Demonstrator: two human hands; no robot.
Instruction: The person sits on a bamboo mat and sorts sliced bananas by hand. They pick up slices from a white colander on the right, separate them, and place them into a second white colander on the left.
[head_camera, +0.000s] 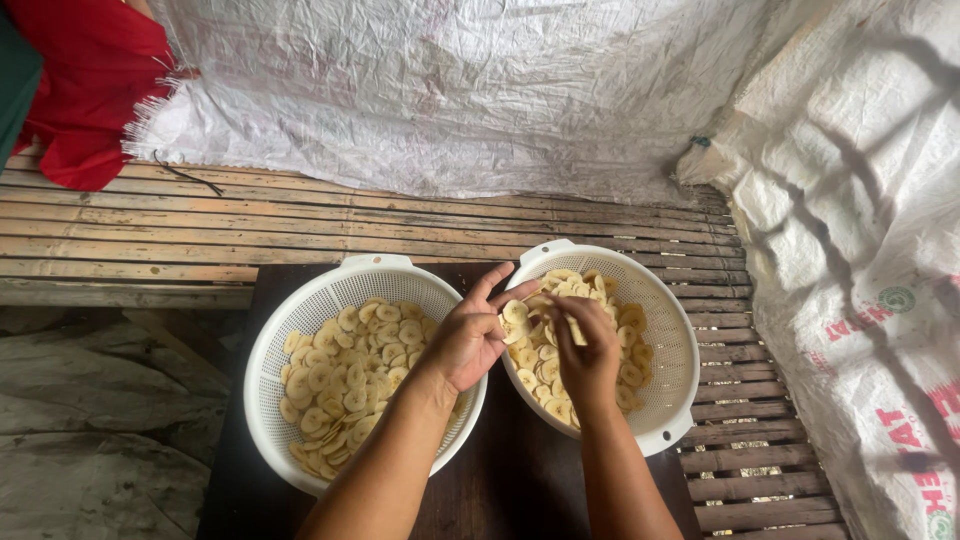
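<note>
**Two hands picking through banana slices**

The person is working with both hands in the right colander (668, 345). It is white, round and full of little holes. The left hand (472, 338) is reaching across its rim, with the fingers partly open and the fingertips pinching a banana slice (515, 313). The right hand (588, 352) is sitting on top of the pile, with the fingers curled in. It is touching the slices under it, but I cannot tell if it is really holding one.

Just to the left of the left hand, the left colander (300, 330) is sitting. It is also holding a pile of slices. Both colanders are resting on a dark wooden board (520, 480), right under the wrists.

I think the slices are light, thin and a bit slippery. They could bend or snap if squeezed hard, so a soft pinch at the edges with the fingertips looks best.

Counting: two hands, two colanders, one board. The slices are too many to count.

Past the hands, a bamboo slat floor (150, 240) is showing, with white sacks (450, 90) hanging behind and at the right. A red cloth (85, 90) is lying far off to the left.
</note>
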